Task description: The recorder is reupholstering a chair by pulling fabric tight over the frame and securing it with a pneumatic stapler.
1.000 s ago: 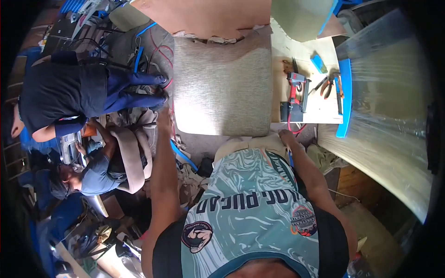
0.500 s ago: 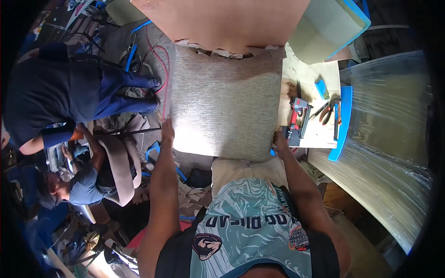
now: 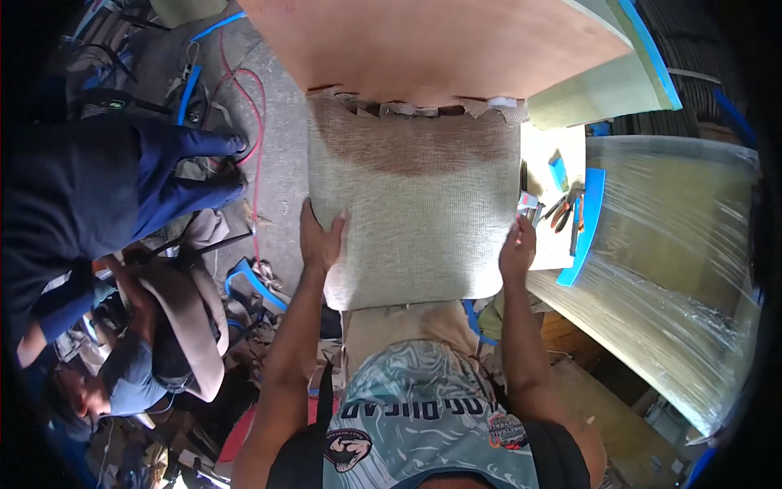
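An upholstered seat in beige woven fabric lies in front of me, joined along its far side to a bare plywood panel, with ragged fabric along the join. My left hand grips the seat's left side, thumb over the top. My right hand holds the right side, fingers curled at the edge. Beside the right hand, a light board carries orange-handled pliers, a small blue piece and a nail gun, now mostly hidden by the seat.
Two co-workers are at the left: one standing in dark clothes, one low beside a padded chair part. A red hose and blue strips lie on the floor. A plastic-wrapped panel stands at the right.
The seat and panel have shifted toward me and right, covering much of the nail gun. My hands have risen from the near sides onto the seat's edges.
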`<state>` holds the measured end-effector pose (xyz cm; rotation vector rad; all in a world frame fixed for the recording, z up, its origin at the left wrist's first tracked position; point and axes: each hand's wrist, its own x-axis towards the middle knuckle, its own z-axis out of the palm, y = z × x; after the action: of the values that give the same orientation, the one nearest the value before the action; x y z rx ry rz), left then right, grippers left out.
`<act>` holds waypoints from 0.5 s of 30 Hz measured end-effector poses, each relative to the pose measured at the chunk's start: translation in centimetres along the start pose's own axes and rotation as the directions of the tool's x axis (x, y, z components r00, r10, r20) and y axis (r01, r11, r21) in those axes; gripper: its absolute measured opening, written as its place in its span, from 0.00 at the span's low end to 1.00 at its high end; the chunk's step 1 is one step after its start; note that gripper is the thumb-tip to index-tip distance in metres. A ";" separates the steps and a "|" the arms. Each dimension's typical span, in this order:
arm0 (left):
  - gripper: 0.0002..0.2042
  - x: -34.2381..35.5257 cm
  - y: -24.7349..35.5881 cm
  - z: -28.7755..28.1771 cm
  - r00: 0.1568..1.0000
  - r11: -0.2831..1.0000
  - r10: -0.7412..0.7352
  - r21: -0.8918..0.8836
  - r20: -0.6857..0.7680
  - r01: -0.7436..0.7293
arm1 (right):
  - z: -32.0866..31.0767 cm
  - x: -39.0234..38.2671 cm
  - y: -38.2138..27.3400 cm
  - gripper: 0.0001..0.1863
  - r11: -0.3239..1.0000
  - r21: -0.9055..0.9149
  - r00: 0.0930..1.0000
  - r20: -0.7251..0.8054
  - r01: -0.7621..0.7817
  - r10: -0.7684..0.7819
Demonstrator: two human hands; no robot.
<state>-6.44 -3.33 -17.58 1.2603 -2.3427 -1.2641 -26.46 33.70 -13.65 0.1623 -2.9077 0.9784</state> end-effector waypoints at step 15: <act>0.42 2.2 1.7 1.1 0.997 0.934 -0.069 -0.348 0.039 0.078 | 29.1 15.5 -14.7 0.23 0.870 -0.214 0.813 0.503 0.445 -0.293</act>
<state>-9.42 -3.88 -17.41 1.2249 -1.9813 -1.6407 -40.99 3.19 -26.43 1.0351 -3.1867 0.4256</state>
